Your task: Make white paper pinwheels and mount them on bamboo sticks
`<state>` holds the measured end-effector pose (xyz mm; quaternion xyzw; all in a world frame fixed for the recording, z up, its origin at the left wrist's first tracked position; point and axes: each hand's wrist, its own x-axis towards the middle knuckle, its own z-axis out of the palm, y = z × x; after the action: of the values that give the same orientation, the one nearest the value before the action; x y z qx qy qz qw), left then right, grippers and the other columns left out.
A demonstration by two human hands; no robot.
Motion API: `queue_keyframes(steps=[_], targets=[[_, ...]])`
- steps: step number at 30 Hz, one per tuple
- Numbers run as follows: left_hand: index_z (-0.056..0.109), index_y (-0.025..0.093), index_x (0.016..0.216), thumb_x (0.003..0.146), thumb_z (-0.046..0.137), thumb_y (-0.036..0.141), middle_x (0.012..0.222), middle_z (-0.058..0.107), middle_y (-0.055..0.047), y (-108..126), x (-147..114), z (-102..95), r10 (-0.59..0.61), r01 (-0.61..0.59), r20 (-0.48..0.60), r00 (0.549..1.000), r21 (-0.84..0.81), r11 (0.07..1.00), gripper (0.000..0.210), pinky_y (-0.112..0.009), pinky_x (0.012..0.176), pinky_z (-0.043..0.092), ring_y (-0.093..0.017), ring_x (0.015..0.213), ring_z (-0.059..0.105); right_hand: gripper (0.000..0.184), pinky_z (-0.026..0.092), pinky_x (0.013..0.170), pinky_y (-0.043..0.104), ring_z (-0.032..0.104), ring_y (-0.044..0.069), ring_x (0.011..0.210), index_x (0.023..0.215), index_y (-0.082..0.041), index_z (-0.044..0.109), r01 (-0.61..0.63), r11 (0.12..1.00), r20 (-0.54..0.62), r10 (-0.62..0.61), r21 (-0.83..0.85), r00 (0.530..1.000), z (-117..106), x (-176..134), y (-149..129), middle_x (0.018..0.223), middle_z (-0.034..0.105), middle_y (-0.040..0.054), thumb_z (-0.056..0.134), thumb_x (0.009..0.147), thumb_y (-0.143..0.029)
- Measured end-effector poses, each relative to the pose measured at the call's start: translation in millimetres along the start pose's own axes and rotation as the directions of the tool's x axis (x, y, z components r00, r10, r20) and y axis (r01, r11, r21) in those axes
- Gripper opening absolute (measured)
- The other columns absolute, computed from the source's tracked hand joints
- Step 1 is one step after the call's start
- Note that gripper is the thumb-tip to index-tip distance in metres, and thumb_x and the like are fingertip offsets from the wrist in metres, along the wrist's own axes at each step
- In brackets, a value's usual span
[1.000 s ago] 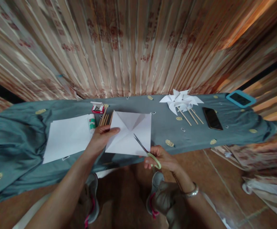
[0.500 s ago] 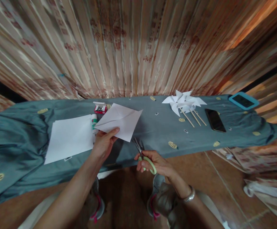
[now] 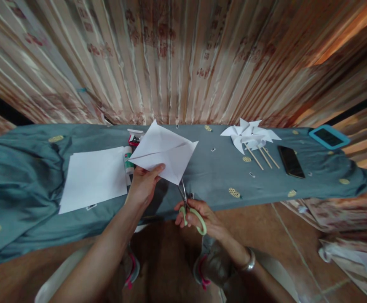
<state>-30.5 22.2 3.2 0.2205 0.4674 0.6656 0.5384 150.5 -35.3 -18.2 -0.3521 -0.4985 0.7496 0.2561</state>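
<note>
My left hand (image 3: 143, 185) holds a creased square of white paper (image 3: 164, 150) lifted above the table, one corner pointing down. My right hand (image 3: 199, 212) grips green-handled scissors (image 3: 188, 206), whose blades point up at that lower corner of the paper and touch it. Both hands are over the near edge of the table covered in a teal cloth (image 3: 19, 168).
A stack of white sheets (image 3: 95, 179) lies left of my hands, with a glue stick (image 3: 127, 160) and a small red box (image 3: 134, 139) behind. Finished white paper pinwheels on wooden sticks (image 3: 249, 136), a black phone (image 3: 290, 161) and a teal-cased device (image 3: 328, 136) lie to the right. A curtain hangs behind.
The paper was lifted off the table and turned so a corner points down. My right hand brought the scissors left and up to that corner.
</note>
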Motion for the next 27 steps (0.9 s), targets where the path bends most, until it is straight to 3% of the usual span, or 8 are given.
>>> queue_keyframes(steps=[13, 27], targets=[[0.064, 0.019, 0.098, 0.05, 0.081, 0.019, 0.089, 0.069, -0.002, -4, -5, 5.0, 0.028, -0.028, -0.005, 1.0, 0.04, 0.999, 0.05, -0.028, 0.067, 0.052, -0.017, 0.077, 0.064, 0.049, 0.045, 0.05, 0.02, 0.059, 0.01, 0.054, 0.09, -0.017, 0.061, -0.011, 1.0, -0.108, 0.01, -0.01, 0.994, 5, 9, 1, 0.067, 0.066, -0.0004, 0.071, 0.067, -0.06], [0.062, 0.021, 0.105, 0.054, 0.079, 0.019, 0.091, 0.069, -0.003, -6, -6, 4.7, 0.024, -0.024, 0.006, 1.0, 0.048, 0.999, 0.054, -0.028, 0.067, 0.053, -0.018, 0.078, 0.065, 0.05, 0.046, 0.05, 0.02, 0.059, 0.009, 0.054, 0.087, -0.017, 0.062, -0.008, 1.0, -0.113, 0.006, -0.01, 0.994, 6, 11, -6, 0.066, 0.066, -0.0007, 0.071, 0.065, -0.061]])
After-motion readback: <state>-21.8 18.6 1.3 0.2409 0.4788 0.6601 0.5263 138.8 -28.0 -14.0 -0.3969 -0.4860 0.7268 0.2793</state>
